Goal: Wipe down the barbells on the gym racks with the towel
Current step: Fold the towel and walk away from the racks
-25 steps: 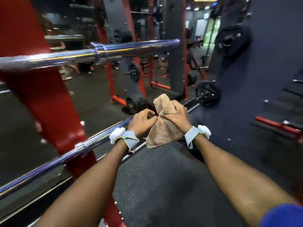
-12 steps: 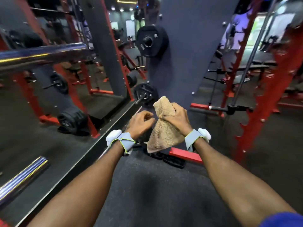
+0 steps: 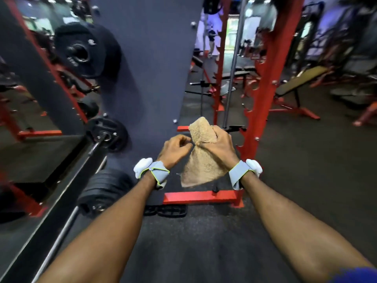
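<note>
Bunching the towel [image 3: 202,166], the right hand [image 3: 219,147] has its grip closed round it; the left hand [image 3: 174,149] curls beside it, and I cannot tell if its grip holds the cloth.

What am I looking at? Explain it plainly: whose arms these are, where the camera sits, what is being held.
There is no machine here, just a person's two bare arms, filmed by one camera worn on their head and looking forward and down. The right hand has a tan towel in its grip. The left hand curls beside the towel's edge; whether it pinches it is unclear. Low at left sits a barbell loaded with black plates. A red rack stands at right.
</note>
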The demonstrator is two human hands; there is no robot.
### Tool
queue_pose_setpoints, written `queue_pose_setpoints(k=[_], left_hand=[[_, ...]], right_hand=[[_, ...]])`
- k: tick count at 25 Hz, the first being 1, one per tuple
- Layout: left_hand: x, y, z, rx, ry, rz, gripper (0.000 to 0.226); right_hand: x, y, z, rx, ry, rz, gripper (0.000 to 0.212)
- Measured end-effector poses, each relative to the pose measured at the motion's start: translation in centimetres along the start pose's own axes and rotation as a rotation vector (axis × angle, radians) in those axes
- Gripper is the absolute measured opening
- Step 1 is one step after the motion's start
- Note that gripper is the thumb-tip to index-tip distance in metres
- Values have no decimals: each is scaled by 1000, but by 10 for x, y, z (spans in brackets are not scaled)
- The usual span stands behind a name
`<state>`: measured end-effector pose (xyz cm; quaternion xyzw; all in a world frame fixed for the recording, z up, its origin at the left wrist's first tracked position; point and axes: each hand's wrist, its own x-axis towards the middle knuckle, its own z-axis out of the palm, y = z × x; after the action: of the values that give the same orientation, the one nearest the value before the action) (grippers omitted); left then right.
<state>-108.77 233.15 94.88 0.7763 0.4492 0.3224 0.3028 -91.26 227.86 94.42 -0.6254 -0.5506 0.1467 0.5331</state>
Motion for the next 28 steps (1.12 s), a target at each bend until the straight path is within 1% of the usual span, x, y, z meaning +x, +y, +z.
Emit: queue_pose_setpoints(k=[4,7,13,16,20,23,24,28], left_hand=[[62,20,55,-59,-149,80,24],[110,41,99,-103,-248,190,28],[184,78,178,-165,-456,356,18],[219,102,217,-162,-574,455,20],[237,132,265,-209,-696,546,25],[236,150,309,-228,-829,573,38],[237,154,324,-239,-862,587,40],[241,188,385,-292,-925,663,28]], right_hand=[[21,41,-48,-63,147,92,31],[36,69,-85,-122,270,145,31],[55,108,-144,-229,480,289,33],[61,121,-169,-268,629,345,30],[59,132,-197,-311,759,399,31],[49,149,-222,-347,843,453,32],[47,155,-229,-361,863,470,33],[37,182,-272,-406,947,508,36]])
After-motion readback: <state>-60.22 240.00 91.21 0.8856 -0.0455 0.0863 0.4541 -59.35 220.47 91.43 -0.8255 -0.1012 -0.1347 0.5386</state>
